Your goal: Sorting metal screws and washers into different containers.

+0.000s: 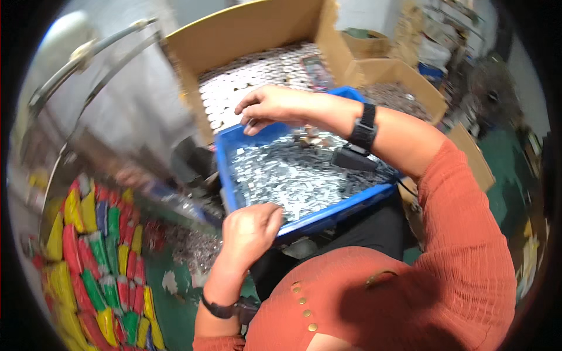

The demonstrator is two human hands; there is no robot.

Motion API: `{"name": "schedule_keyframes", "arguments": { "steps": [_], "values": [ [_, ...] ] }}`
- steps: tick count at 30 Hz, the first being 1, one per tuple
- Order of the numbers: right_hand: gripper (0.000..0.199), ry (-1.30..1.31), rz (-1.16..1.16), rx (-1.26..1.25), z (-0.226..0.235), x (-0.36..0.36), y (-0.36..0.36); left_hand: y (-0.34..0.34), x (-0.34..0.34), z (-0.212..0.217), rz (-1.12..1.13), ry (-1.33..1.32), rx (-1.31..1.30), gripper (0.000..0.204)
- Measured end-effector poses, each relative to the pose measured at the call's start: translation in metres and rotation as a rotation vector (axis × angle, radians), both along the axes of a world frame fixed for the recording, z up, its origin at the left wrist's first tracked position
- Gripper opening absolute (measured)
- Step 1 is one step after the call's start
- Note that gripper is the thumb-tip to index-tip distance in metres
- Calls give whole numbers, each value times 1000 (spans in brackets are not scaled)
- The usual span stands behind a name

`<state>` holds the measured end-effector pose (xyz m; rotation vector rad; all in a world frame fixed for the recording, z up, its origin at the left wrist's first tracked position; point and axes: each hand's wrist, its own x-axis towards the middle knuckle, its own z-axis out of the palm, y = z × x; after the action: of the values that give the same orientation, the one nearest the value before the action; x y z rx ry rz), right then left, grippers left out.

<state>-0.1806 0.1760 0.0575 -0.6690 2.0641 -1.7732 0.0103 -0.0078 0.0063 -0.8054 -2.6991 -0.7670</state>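
A blue plastic tub (pixel 223 167) in front of me holds a heap of small shiny metal strips (pixel 293 181). My right hand (pixel 260 108) reaches across above the tub's far left corner, its fingers curled together in a pinch. Something small and dark seems to be between the fingertips, too small to name. My left hand (pixel 250 231) is closed in a loose fist beside the near left corner of the tub, thumb toward the rim. Whatever its curled fingers hold, if anything, is hidden. A few brownish pieces (pixel 313 137) lie on top of the strips.
Behind the tub stands a big cardboard box (pixel 252 29) with rows of small whitish pieces (pixel 225 99). Another carton (pixel 430 88) of loose small parts is at the far right. Red, yellow and green packets (pixel 105 257) are piled at left. A bent metal rod (pixel 64 76) rises at upper left.
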Motion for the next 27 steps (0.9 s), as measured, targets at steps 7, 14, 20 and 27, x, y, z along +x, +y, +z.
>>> {"name": "schedule_keyframes", "arguments": {
  "steps": [7,14,20,27],
  "values": [
    [30,-35,-659,-132,-28,93,272,4,-4,-10,62,-63,136,10],
    [16,-349,-991,393,-232,202,438,19,-3,4,-5,-41,-109,23],
    [25,-184,-739,1243,-342,192,414,14,1,4,49,-72,-134,22],
    [22,4,-732,1449,-361,190,397,21,3,10,73,-26,-150,23]
  ]
}}
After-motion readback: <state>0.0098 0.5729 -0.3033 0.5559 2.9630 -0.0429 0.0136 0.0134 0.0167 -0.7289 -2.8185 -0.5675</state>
